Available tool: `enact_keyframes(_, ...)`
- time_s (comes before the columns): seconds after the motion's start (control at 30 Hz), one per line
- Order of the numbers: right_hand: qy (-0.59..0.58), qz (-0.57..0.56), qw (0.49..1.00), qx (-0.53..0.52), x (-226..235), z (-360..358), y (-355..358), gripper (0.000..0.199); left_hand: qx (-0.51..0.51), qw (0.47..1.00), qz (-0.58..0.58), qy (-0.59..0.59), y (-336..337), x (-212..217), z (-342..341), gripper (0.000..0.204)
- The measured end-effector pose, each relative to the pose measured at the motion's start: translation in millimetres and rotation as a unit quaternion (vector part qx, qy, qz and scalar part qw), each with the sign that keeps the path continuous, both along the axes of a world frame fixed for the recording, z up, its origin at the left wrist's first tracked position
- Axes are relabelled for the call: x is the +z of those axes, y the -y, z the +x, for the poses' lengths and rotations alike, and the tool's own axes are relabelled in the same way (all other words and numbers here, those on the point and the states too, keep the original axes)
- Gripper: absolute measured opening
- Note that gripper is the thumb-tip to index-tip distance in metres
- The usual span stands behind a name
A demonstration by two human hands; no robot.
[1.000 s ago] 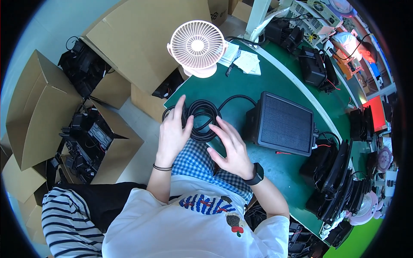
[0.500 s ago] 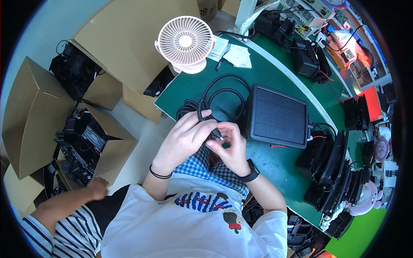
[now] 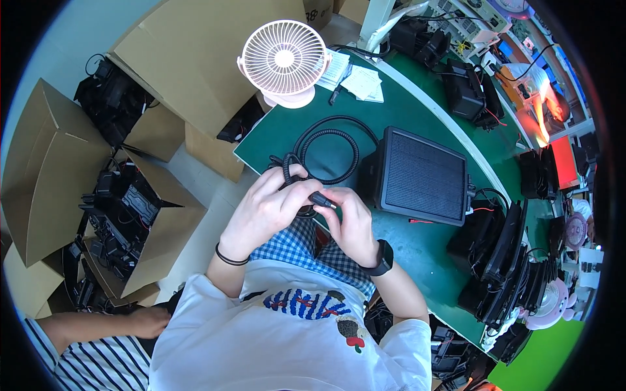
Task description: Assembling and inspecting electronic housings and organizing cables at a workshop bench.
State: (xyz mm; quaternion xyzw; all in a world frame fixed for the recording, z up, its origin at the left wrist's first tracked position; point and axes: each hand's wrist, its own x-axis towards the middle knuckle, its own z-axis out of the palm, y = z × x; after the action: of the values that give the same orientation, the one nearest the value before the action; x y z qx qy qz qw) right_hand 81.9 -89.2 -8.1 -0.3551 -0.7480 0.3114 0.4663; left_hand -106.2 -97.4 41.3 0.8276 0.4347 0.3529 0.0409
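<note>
Pinching the black plug [image 3: 319, 199] near the centre of the frame, the left hand [image 3: 266, 208] has the black ribbed cable [image 3: 357, 156] coiled just beyond its fingers; the right hand [image 3: 353, 220] curls beside the plug's tip, and I cannot tell whether it grips. The cable seems light but springy; better to hold the plug's thick body and spare its slim tip. The worktop's [image 3: 404, 267] edge passes near the hands; open surface lies below the mesh-faced black box [image 3: 424, 176].

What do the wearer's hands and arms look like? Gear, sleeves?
Left hand and right hand: no gloves. Left wrist: thin black bands. Right wrist: black watch, squarish face, dark strap. Short white sleeves, forearms uncovered.
</note>
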Motion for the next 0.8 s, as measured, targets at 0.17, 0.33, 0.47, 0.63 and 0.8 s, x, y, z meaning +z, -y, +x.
enact_keyframes(0.17, 0.200, 0.190, 0.961, -0.033, 7, 3, 0, 0.031, -0.030, 0.997, 0.065, -0.006, -1, -7, 3, 0.035)
enact_keyframes(0.33, 0.232, 0.140, 0.962, -0.033, 15, 3, 5, 0.019, -0.057, 0.992, 0.110, 0.001, 0, -16, 2, 0.021)
enact_keyframes(0.47, 0.094, -0.213, 0.972, 0.038, 22, 4, 5, 0.030, -0.061, 0.990, 0.123, -0.017, 3, -18, 3, 0.017)
enact_keyframes(0.63, 0.115, -0.131, 0.984, 0.030, 19, 8, 3, 0.030, -0.050, 0.992, 0.103, -0.042, 0, -12, 7, 0.014)
enact_keyframes(0.8, 0.287, 0.177, 0.940, -0.059, 13, 8, -3, 0.033, -0.050, 0.996, 0.065, -0.031, -1, 2, 6, 0.020)
